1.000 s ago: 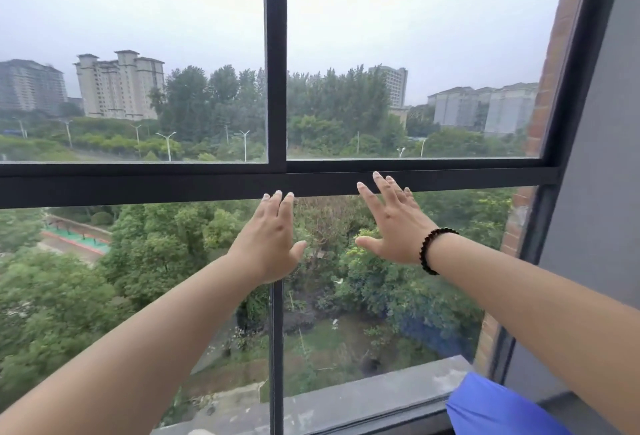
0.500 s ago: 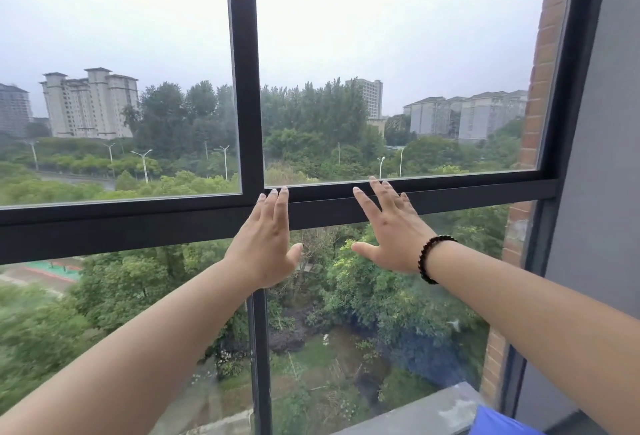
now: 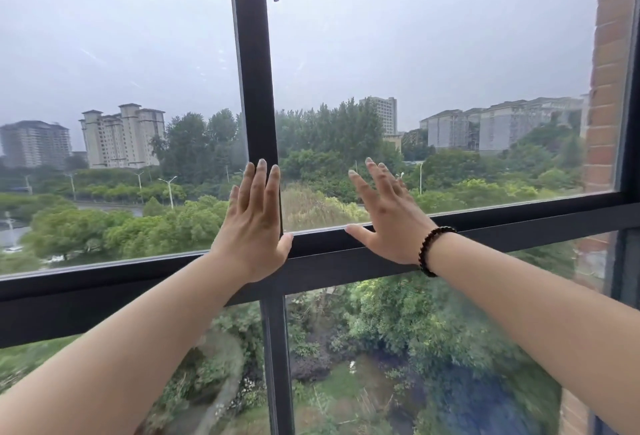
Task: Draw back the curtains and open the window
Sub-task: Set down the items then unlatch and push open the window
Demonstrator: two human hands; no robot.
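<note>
Both arms stretched fwd & up, bare forearms coming in from the lower corners. Left hand (image 3: pixel 254 223) flat, palm away from the camera, fingers straight & close together pointing up, thumb out to the right; it lies over the upright frame bar (image 3: pixel 254 95), heel of the hand down on the crossbar (image 3: pixel 485 227). Right hand (image 3: pixel 389 220) also flat, fingers straight & slightly spread, angled up and a bit left, thumb out to the left along the crossbar's top edge, palm area over that bar w/ fingers reaching up over the pane. Dark bead bracelet (image 3: pixel 431 251) round the right wrist. Hands near each other, not touching
</note>
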